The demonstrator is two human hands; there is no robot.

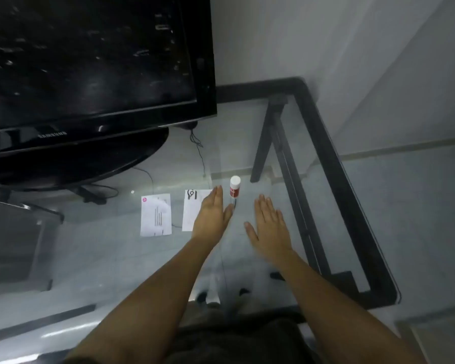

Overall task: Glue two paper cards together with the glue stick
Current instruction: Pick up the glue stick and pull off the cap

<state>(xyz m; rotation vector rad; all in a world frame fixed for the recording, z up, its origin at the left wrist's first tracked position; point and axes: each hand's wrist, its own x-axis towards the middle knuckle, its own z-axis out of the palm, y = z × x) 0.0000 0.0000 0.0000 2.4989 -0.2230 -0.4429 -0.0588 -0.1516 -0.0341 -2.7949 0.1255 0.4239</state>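
Two white paper cards lie side by side on the glass table. The left card [155,215] has a pink dot and dark lines. The right card [192,210] bears black marks, and its right part is covered by my left hand [212,212], which lies flat, palm down, fingers together. A glue stick [234,187] with a white cap and red label stands upright just beyond my left fingertips, apart from them. My right hand [268,223] is flat and open to the right of the glue stick, holding nothing.
A black monitor [95,61] on a round base [71,164] fills the far left of the glass table, with thin cables [199,151] trailing behind the cards. The black table frame [334,164] runs along the right edge; the floor shows through the glass.
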